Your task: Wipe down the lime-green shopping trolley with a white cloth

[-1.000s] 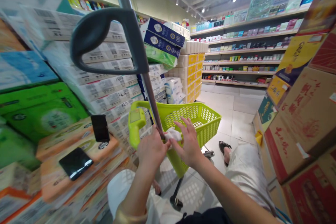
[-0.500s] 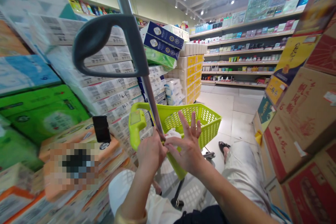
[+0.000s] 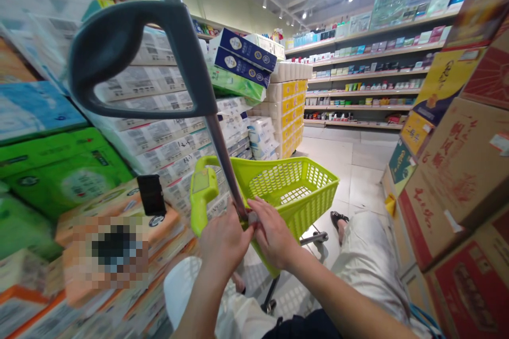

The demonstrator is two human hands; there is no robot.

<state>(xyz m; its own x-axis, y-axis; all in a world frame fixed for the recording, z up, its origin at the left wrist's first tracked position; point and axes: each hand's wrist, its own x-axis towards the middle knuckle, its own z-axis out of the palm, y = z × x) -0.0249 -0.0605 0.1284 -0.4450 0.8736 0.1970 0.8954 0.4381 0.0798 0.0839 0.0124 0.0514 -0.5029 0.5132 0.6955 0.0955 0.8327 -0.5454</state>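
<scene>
A metal pole with a big grey loop handle slants down from the upper left to the lime-green basket cart. My left hand is closed around the pole's lower end, at the cart's near edge. Close beside it, my right hand has its fingers together, pressing a small whitish-grey piece against the pole. Both thumbs meet there. The fingers cover most of that piece, so its kind cannot be made out. The cart's green handle rises left of the pole.
Stacked tissue packs and orange boxes crowd the left; a dark phone-like slab leans there. Cardboard cartons rise on the right. Shelves of small goods line the back beyond the tiled floor.
My right hand's spread fingers have come down and closed at the pole's lower end. The white crumpled bit beside it is now mostly covered. The pole and handle appear farther left.
</scene>
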